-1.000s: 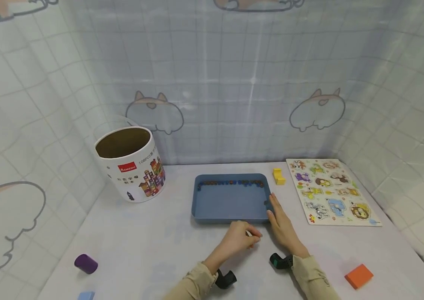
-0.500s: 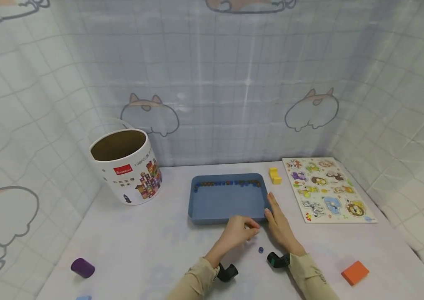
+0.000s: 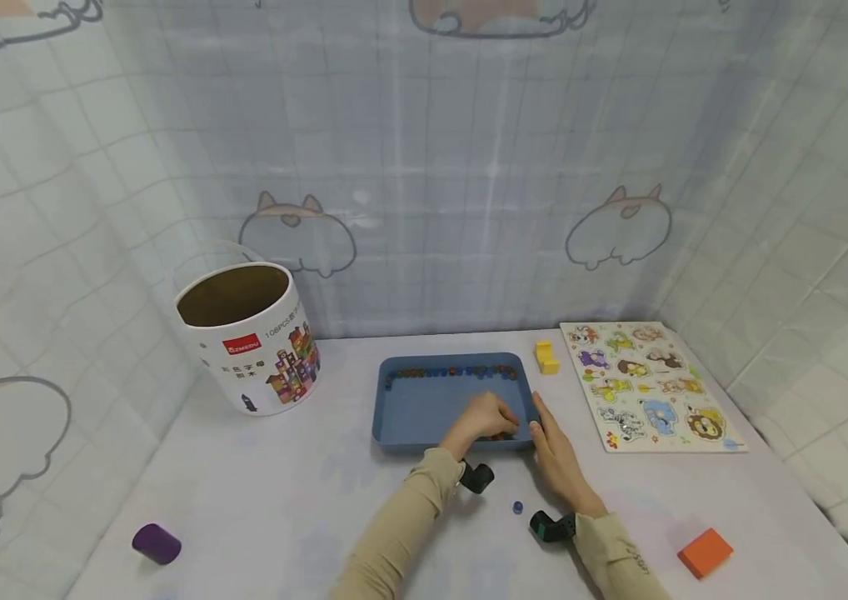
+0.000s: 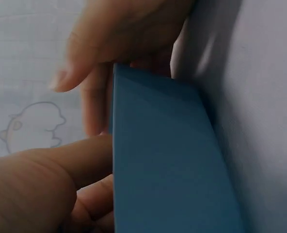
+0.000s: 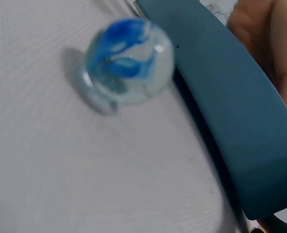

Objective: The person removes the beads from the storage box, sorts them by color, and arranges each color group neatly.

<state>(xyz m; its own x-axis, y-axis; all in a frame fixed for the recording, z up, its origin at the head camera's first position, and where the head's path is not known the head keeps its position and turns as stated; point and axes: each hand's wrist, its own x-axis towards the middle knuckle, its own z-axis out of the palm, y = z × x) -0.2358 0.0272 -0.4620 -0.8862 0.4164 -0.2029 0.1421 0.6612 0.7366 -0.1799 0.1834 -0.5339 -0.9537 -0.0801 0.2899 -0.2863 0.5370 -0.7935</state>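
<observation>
A blue tray stands mid-table, with a row of small marbles along its far inner wall. My left hand reaches over the tray's near wall, fingers bent down inside near the front right corner. In the left wrist view the tray wall hides those fingertips, so what they hold cannot be seen. My right hand grips the tray's right side, fingers along the outside and thumb over the rim. A clear marble with blue swirls lies on the table outside the tray, between my two wrists.
A white printed bucket stands at the back left. Right of the tray are a yellow block and an animal puzzle board. A purple cylinder lies front left, an orange block front right.
My left hand has moved forward from before the tray's near wall into the tray. The marble on the table came into sight half a second ago. My right hand stays at the tray's right side.
</observation>
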